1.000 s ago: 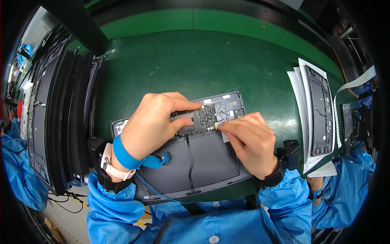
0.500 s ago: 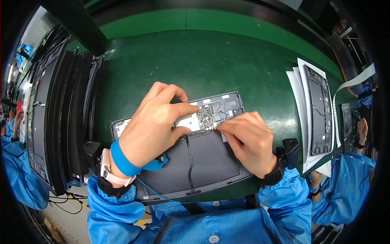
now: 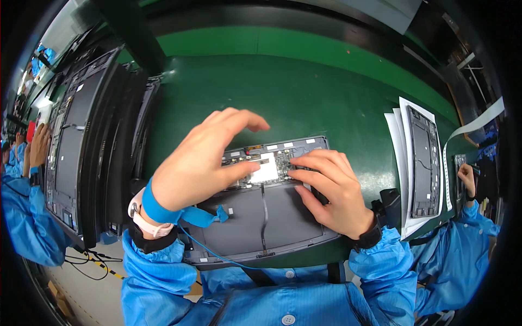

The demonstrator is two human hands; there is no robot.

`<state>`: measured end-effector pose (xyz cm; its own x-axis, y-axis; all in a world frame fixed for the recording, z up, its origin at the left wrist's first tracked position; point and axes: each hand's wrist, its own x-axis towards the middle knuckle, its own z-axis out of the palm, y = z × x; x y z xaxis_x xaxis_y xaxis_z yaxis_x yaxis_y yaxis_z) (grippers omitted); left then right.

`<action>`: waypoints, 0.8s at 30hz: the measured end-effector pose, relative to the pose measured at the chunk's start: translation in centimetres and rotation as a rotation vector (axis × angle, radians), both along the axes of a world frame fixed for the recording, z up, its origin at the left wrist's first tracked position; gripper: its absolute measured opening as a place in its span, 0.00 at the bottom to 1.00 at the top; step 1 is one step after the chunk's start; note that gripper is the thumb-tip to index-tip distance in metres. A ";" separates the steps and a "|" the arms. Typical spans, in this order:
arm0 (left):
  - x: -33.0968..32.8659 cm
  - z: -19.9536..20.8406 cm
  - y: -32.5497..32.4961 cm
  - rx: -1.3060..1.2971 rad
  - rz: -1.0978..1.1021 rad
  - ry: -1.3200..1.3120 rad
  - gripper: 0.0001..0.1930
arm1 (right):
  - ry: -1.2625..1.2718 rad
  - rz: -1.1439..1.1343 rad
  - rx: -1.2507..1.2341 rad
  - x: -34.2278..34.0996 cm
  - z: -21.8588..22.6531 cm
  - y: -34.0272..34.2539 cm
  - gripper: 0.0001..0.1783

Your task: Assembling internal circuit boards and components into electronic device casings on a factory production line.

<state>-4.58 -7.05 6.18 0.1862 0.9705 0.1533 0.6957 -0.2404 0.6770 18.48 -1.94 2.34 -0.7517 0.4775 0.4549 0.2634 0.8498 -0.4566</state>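
A dark grey tablet housing (image 3: pixel 239 233) lies on the green table in front of me, its inside showing. Along its far part runs a circuit board (image 3: pixel 283 162) with a bright silver plate (image 3: pixel 265 171). A flat ribbon cable (image 3: pixel 265 214) crosses the dark lower area from the board to the near edge. My left hand (image 3: pixel 198 157) hovers over the board's left part, thumb and fingers wide apart, thumb tip by the silver plate. My right hand (image 3: pixel 336 193) has its fingers spread at the board's right end, fingertips at or just above it. I see nothing held in either hand.
Several similar housings (image 3: pixel 81 146) stand stacked on the left. On the right another housing (image 3: pixel 425 160) leans against white sheets (image 3: pixel 399 163). A blue wrist strap (image 3: pixel 163 209) with a thin cord (image 3: pixel 212 251) circles my left wrist. Other people in blue work at both sides.
My left hand has opened, its fingers lifting off the board. My right fingers have gone from a pinch at the board to spread. The view has shifted slightly.
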 end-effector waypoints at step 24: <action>-3.4 0.3 -3.0 0.402 0.440 -1.398 0.22 | -0.212 0.355 0.221 -6.7 -0.9 -0.5 0.19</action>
<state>-8.00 -10.05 6.48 -0.6122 0.7607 0.2157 -0.3661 -0.5145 0.7754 11.76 -2.47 1.40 -0.9383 0.0825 0.3357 0.0064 0.9751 -0.2218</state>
